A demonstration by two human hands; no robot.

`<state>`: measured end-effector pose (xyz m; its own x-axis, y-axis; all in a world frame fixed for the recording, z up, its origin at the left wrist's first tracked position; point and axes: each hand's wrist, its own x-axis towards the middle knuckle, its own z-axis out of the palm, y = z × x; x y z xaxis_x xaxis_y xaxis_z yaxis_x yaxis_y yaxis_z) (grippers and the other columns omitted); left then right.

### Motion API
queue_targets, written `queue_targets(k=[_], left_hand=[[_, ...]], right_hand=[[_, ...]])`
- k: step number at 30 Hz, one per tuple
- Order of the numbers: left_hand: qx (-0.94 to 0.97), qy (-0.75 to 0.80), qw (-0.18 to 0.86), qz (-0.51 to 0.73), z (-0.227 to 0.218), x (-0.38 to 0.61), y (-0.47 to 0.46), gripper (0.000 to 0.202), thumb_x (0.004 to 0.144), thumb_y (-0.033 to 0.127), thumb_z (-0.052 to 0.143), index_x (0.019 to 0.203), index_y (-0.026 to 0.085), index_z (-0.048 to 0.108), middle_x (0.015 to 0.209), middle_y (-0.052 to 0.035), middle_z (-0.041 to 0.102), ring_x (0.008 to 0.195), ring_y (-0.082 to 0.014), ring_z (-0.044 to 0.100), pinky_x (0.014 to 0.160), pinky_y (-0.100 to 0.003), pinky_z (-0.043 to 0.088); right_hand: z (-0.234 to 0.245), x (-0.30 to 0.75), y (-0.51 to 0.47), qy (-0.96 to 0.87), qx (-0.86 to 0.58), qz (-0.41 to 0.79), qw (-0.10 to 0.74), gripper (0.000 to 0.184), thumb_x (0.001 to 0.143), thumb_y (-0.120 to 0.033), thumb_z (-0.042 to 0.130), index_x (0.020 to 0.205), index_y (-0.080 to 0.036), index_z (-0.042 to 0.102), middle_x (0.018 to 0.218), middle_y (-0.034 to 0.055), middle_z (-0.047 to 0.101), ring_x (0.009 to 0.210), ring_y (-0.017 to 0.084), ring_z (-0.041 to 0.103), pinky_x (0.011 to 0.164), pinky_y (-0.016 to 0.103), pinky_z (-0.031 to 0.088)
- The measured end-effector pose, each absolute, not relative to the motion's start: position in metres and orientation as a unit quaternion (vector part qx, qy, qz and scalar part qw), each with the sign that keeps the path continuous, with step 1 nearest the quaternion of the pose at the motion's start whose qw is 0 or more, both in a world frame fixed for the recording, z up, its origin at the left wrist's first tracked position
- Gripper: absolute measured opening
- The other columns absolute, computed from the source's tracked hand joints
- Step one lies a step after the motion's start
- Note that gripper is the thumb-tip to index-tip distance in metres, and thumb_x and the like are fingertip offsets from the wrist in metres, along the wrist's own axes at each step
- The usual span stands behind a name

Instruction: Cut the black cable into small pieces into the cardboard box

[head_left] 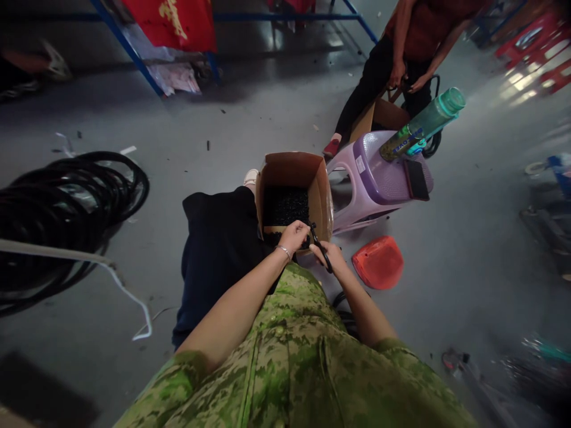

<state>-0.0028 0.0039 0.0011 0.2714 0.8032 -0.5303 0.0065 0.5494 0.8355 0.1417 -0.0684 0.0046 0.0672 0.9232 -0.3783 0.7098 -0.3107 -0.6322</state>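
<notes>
My left hand (294,235) is closed in a pinch over the near side of an open cardboard box (320,205). What its fingers hold is too small to make out. My right hand (332,257) grips black-handled scissors (322,249), their front end pointing up beside my left fingertips. Many small black pieces (289,205) lie in the box. The box stands between my legs, directly under both hands.
Right of the box is a purple stool (370,172) bearing a green bottle (423,125) and a dark phone (416,180). A red plastic object (379,263) lies on the floor. Coiled black tubing (120,184) is at left. A co-worker (401,53) sits beyond.
</notes>
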Motion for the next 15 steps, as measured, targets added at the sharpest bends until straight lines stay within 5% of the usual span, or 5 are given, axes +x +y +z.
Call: queue_targets(k=[5, 15], left_hand=[[0.409, 0.508, 0.702, 0.287, -0.003, -0.002, 0.003, 0.017, 0.076, 0.034, 0.058, 0.073, 0.018, 0.052, 0.047, 0.0076, 0.044, 0.040, -0.0055, 0.034, 0.042, -0.017, 0.025], [0.380, 0.522, 0.708, 0.285, 0.003, -0.002, 0.004, 0.017, 0.076, 0.032, 0.059, 0.072, 0.018, 0.050, 0.049, 0.0079, 0.045, 0.037, -0.0044, 0.032, 0.039, -0.017, 0.023]], right_hand=[[0.010, 0.147, -0.055, -0.580, -0.699, 0.400, 0.127, 0.051, 0.082, -0.068, 0.045, 0.072, -0.020, 0.059, 0.062, 0.0011, 0.061, 0.061, 0.015, 0.057, 0.058, 0.022, 0.040], [0.008, 0.139, -0.067, -0.541, -0.733, 0.384, 0.153, 0.060, 0.081, -0.073, 0.045, 0.056, -0.020, 0.050, 0.046, -0.0004, 0.052, 0.048, 0.014, 0.057, 0.051, 0.022, 0.040]])
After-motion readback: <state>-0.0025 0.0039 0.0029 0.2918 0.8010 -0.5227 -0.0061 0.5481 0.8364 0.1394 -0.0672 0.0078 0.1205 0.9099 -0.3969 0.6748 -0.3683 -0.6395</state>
